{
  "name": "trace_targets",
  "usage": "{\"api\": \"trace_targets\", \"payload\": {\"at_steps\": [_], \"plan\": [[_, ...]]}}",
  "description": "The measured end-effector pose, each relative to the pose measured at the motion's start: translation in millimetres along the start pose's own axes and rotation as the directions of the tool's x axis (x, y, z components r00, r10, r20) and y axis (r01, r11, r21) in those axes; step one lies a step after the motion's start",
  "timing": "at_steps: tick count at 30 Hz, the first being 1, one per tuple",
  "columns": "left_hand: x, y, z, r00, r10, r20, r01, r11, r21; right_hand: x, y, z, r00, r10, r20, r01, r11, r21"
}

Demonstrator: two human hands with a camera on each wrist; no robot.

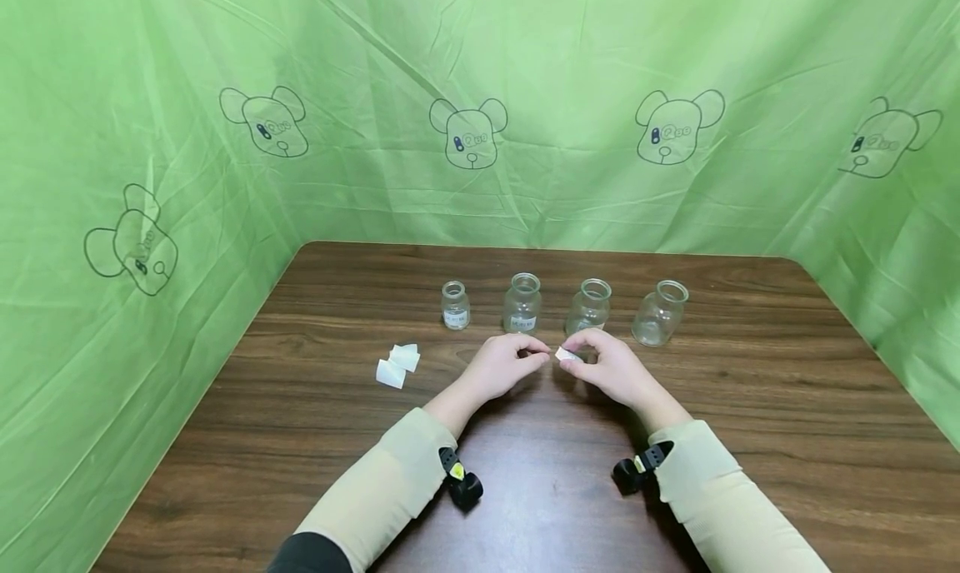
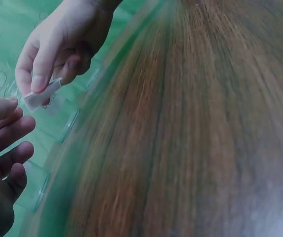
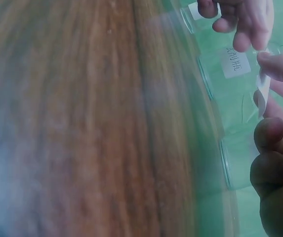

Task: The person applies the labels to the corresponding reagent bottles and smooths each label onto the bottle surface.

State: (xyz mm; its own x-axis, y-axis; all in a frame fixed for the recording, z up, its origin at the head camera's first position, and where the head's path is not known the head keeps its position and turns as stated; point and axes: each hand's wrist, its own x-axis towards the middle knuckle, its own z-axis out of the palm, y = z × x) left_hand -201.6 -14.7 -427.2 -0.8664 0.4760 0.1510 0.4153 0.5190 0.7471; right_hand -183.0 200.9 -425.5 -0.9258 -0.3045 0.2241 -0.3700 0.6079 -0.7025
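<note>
My right hand (image 1: 606, 365) pinches a small white paper label (image 1: 567, 355) between thumb and fingers. In the left wrist view the label (image 2: 43, 94) looks bent along its length. My left hand (image 1: 506, 366) is close beside it, fingertips near the label's end and fingers loosely bent. Beyond the hands, clear glass jars stand in a row: a small labelled jar (image 1: 454, 306), a larger labelled jar (image 1: 522, 300), a third jar (image 1: 589, 305) partly hidden by my right hand, and a jar (image 1: 660, 313) with no label showing. Handwriting marks one jar's label (image 3: 235, 62) in the right wrist view.
Two white paper pieces (image 1: 392, 373) lie overlapping on the brown wooden table (image 1: 300, 440), left of my left hand. A green curtain (image 1: 555, 48) with printed bear heads surrounds the table's back and sides. Each wrist carries a black strapped camera (image 1: 465, 490).
</note>
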Motion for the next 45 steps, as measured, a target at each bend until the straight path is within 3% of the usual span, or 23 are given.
{"api": "trace_targets", "payload": {"at_steps": [20, 27, 34, 39, 45], "plan": [[2.5, -0.5, 6.3, 1.0, -0.021, -0.019, 0.02, 0.998, -0.057, 3.8, -6, 5, 0.999, 0.018, 0.031, -0.018, 1.0, -0.003], [1.1, -0.6, 9.6, 0.999, -0.039, 0.007, 0.039, 0.995, -0.089, 3.2, -12, 8, 1.0, -0.005, 0.014, 0.005, 1.0, -0.001], [0.4, 1.1, 10.3, 0.999, 0.02, 0.029, -0.018, 0.998, -0.063, 4.3, -14, 10, 0.997, -0.083, 0.008, 0.083, 0.996, 0.024], [-0.2, 1.4, 9.8, 0.998, 0.034, 0.048, -0.031, 0.998, -0.06, 3.0, -17, 9, 0.998, -0.065, 0.019, 0.063, 0.994, 0.088], [-1.4, 0.5, 10.2, 0.999, 0.034, 0.033, -0.031, 0.995, -0.09, 2.2, -15, 9, 0.999, -0.043, 0.007, 0.043, 0.998, 0.053]]}}
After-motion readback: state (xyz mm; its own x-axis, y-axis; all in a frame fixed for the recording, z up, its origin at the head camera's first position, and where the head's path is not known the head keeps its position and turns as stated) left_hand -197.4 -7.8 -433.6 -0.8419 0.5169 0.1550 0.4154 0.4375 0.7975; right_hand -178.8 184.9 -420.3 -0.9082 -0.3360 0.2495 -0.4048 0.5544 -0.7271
